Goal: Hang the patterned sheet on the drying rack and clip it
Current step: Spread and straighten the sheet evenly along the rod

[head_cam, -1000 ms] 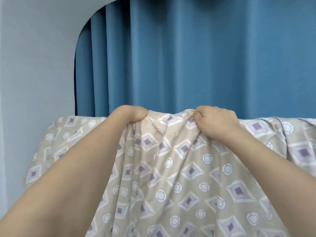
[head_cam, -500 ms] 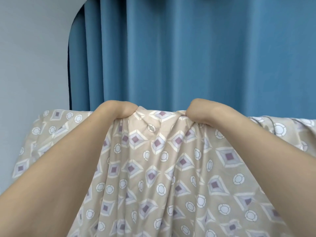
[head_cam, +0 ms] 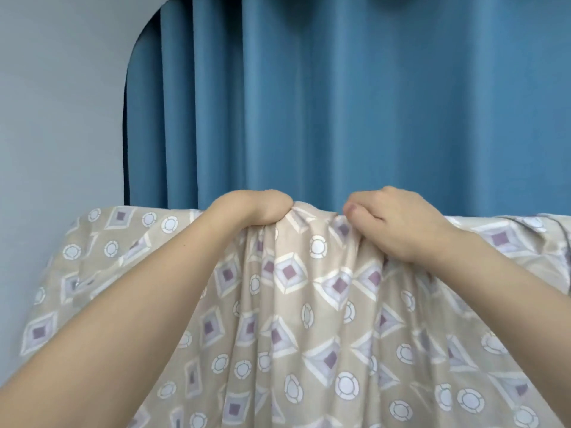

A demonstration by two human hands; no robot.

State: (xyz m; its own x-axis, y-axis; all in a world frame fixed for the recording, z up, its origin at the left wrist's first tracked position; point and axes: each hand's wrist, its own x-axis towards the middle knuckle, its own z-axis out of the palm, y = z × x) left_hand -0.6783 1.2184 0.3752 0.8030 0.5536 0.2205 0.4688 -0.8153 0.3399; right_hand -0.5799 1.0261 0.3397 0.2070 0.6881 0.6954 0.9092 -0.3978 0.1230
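The right hand [head_cam: 401, 225] has its thumb and fingers curled down on the top fold of the patterned sheet [head_cam: 309, 304], the thumb tip now free and visible, while half a second ago the fist was closed more tightly over the cloth. The left hand [head_cam: 262, 208] bends over the fold; its fingers are hidden behind it, so I cannot tell their grip. The sheet hangs over a hidden bar, gathered between the hands, in front of the blue curtain [head_cam: 340, 103]. Spreading seems unfinished; no clip is visible yet.
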